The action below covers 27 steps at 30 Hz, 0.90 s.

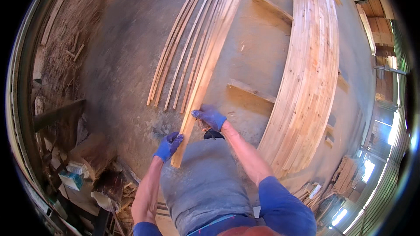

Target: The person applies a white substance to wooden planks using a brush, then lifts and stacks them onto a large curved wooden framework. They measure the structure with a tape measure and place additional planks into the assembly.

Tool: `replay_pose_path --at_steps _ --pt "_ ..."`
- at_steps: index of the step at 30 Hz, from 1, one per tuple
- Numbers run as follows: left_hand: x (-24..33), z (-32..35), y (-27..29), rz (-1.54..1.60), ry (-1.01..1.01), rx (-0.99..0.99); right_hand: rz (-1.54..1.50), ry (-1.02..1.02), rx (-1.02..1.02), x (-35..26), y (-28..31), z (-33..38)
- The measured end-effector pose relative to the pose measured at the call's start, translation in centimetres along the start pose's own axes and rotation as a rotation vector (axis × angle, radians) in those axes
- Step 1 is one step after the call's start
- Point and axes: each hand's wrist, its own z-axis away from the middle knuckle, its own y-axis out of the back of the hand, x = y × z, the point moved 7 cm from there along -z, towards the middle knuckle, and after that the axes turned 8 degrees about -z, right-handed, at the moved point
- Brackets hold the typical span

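A long, narrow wooden board [207,74] stretches away from my body toward the far edge of the head view. My left hand [169,146], in a blue glove, is closed on the board's left edge close to its near end. Farther up, my right hand [211,117], also in a blue glove, grips the right edge with its thumb on the top face. The fingers of both hands are partly hidden beneath the board. Several thin wooden strips [166,105] lie on the floor just left of it, running roughly alongside.
A wide layer of long boards [306,61] lies to the right, resting on short crosswise timbers [251,91]. Scrap wood and a log piece [109,188] are heaped at the lower left. More stacked wood [343,175] stands at the lower right, near a slatted wall [385,166].
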Motion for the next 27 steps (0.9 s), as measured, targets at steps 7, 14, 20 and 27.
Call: replay_pose_path --at_steps 7,14,20,27 --pt "0.5 -2.2 -1.1 0.012 -0.026 -0.008 0.030 0.329 -0.002 1.4 4.8 -1.0" --pt "-1.3 -9.6 -2.2 -0.101 -0.040 0.014 0.210 -0.031 0.200 13.6 15.2 -10.0" --pt "-5.9 -16.5 -0.2 -0.117 -0.095 0.064 0.420 0.262 0.002 22.4 17.5 -27.3" --pt "-10.8 -24.9 1.3 -0.075 -0.156 -0.083 0.468 0.303 0.250 31.8 24.6 -41.5"
